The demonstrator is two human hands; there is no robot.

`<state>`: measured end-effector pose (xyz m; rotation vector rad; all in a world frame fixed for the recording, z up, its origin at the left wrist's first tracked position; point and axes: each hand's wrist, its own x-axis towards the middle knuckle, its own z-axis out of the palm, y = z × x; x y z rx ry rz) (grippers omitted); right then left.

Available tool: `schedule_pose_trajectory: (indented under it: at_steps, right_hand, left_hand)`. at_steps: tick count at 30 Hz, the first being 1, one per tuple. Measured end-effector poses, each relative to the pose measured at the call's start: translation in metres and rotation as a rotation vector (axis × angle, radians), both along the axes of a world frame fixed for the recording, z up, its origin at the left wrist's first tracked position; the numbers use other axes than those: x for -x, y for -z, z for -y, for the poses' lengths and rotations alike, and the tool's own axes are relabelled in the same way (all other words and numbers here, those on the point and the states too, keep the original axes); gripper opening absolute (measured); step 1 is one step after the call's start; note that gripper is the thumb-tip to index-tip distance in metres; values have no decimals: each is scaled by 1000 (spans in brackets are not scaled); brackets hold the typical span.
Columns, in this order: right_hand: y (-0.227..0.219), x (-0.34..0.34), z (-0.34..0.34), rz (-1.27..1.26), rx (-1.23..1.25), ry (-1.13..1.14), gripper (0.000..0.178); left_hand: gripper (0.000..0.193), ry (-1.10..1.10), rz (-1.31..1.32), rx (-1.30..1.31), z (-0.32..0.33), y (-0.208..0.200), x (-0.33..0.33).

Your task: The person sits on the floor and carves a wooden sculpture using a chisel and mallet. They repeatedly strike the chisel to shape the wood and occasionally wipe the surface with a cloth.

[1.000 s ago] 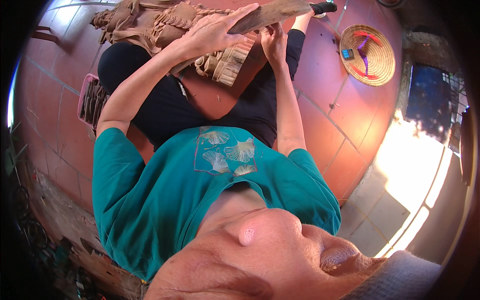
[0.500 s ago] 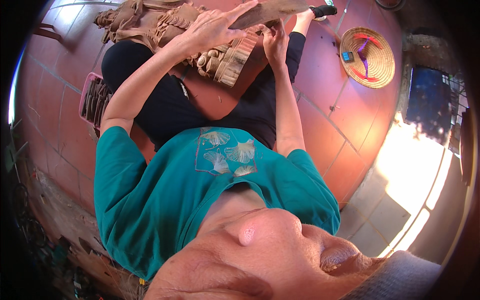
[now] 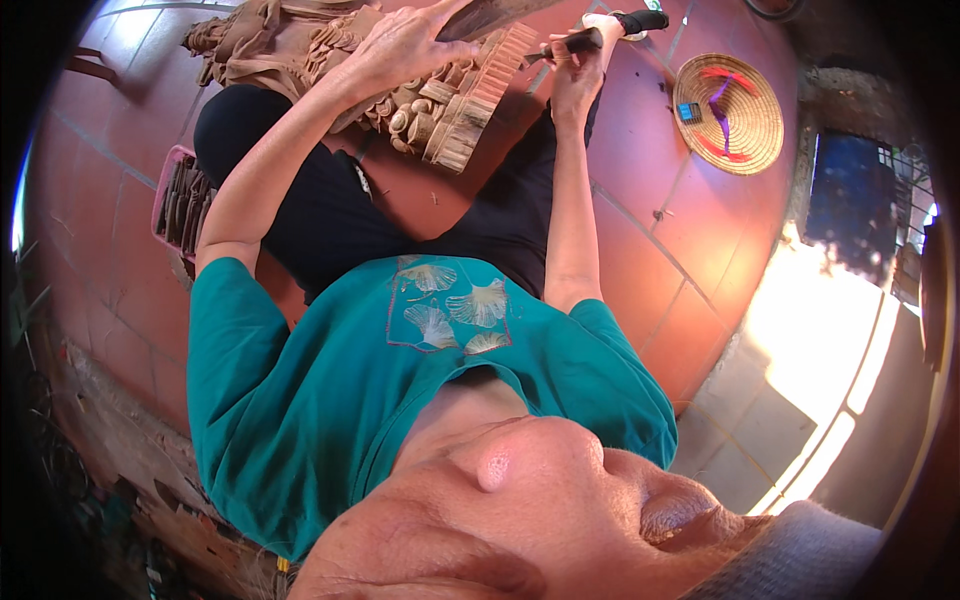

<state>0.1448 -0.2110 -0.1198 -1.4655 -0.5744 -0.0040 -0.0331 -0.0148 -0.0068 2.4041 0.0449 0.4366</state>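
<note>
A brown wooden carving point(image 3: 440, 115) with deep figures and a ridged base lies on the floor between my legs. My left hand point(image 3: 405, 45) is above it. A smooth, flat piece of wood point(image 3: 490, 14) sits between its thumb and fingers, its far part cut off by the top edge. To the right of the carving's base, my right hand point(image 3: 577, 85) grips a carving chisel point(image 3: 583, 41) with a dark handle. The tool's thin tip points left toward the base, apart from it as far as I can tell.
Dark, slim pieces fill a pink basket point(image 3: 160, 205) by my left knee. A woven conical hat point(image 3: 755, 125) with a purple and red strap lies on the tiles to the right, a small blue object point(image 3: 689, 113) in it. Small chips dot the red tiled floor point(image 3: 640, 260).
The flat piece of wood has moved up and left with my left hand. My right hand has moved up and right, and the chisel in it now shows.
</note>
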Motion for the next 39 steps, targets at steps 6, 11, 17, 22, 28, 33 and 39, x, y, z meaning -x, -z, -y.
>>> schedule_pose_trajectory:
  at_steps: [6,11,17,22,28,33,39]
  right_hand:
    - [21,-3,-1,25,103,-42,20]
    - [5,-5,-5,183,272,-28,21]
    - [6,-27,-3,59,318,-168,25]
    - [14,-33,-10,40,202,-284,25]
    - [17,-38,-14,137,264,-274,30]
    - [27,-45,-18,123,268,-219,34]
    - [29,-46,-17,56,265,-258,33]
  left_hand:
    - [85,-10,-314,39,12,-26,-1]
    - [85,12,-212,26,8,-12,1]
    - [84,52,-203,122,11,-14,-4]
    - [81,128,4,221,12,-10,-12]
    - [81,147,-43,240,15,-24,-30]
    - [84,201,-259,91,12,-16,-47]
    - [78,188,-76,101,0,-33,-61]
